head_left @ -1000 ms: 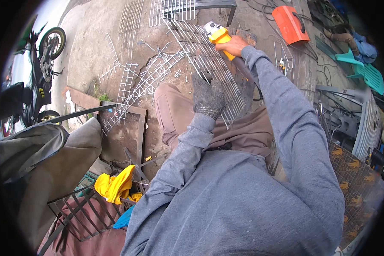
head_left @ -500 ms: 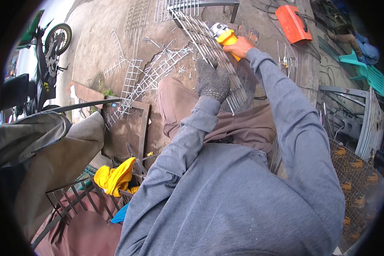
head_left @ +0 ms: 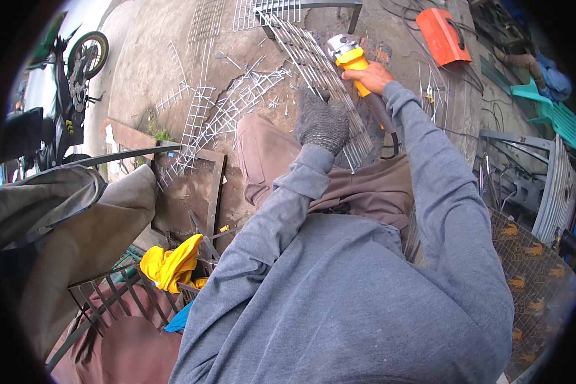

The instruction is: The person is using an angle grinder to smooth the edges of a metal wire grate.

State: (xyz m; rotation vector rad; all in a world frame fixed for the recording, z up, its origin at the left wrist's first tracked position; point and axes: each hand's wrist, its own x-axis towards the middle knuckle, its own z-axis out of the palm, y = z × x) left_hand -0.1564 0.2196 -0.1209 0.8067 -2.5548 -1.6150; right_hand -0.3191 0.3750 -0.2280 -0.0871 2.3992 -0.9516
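- No packages, labels, signs or screens are showing anywhere in this view.

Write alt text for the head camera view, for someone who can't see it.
A person in a grey sweatshirt steadies a wire mesh panel with a gloved left hand while the bare right hand grips a yellow angle grinder. Mesh offcuts litter the concrete ground.
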